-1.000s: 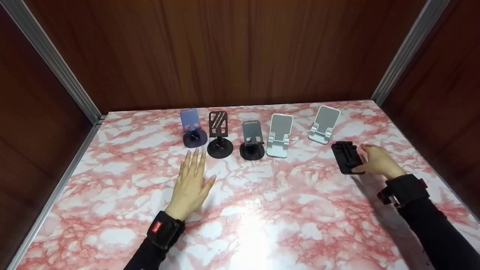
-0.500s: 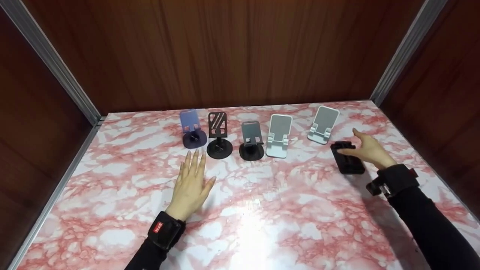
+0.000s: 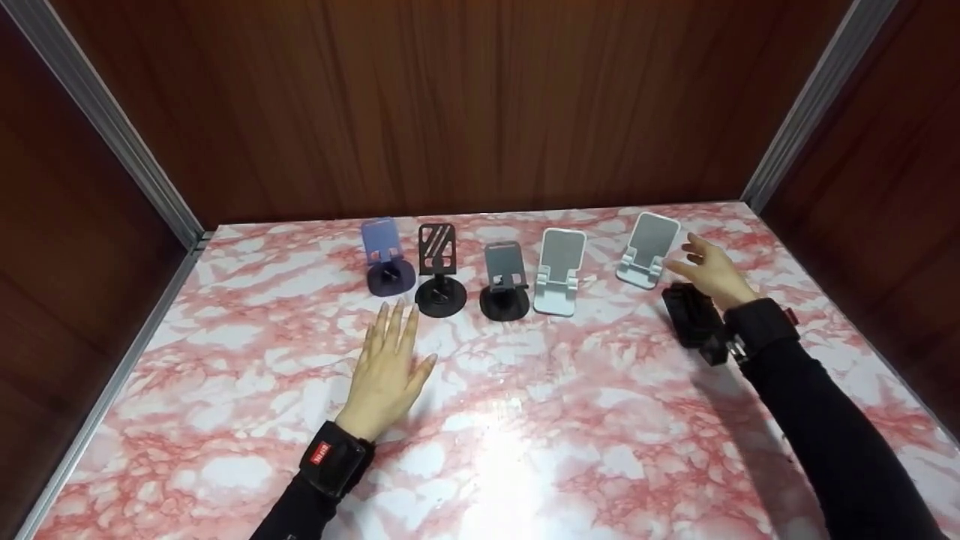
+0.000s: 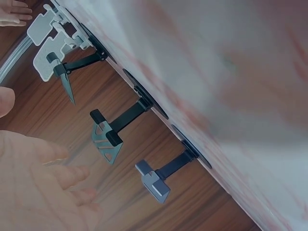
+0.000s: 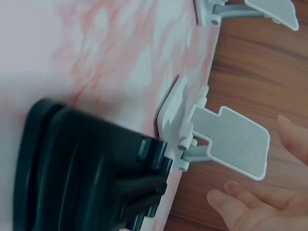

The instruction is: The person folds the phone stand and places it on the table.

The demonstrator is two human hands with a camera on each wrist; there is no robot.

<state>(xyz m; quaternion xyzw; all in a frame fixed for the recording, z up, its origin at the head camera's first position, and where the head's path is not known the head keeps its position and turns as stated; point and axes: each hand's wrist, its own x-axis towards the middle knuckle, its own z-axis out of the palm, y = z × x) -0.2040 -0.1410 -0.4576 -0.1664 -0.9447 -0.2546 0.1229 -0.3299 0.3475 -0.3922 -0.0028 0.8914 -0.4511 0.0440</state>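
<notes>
My right hand (image 3: 714, 274) hovers beside the rear white phone stand (image 3: 649, 247), its thumb and fingers spread apart around the stand's right side and holding nothing. In the right wrist view that white stand's grey-padded plate (image 5: 238, 139) stands between the thumb and the fingers, with a gap to each. Below my right wrist lies a folded black phone stand (image 3: 684, 315), partly covered by the wrist strap. My left hand (image 3: 384, 375) is held flat with straight fingers, in front of the purple phone stand (image 3: 386, 259) and the black slotted phone stand (image 3: 439, 270).
A dark grey phone stand (image 3: 505, 281) and a second white phone stand (image 3: 559, 271) continue the row to the right. Behind the pink marbled table (image 3: 480, 420) rises a wood-grain panel (image 3: 465, 105), with side panels left and right.
My right hand has let go of the folded black stand, which stays on the table. It has moved up and left to the rear white stand. The left hand has barely moved.
</notes>
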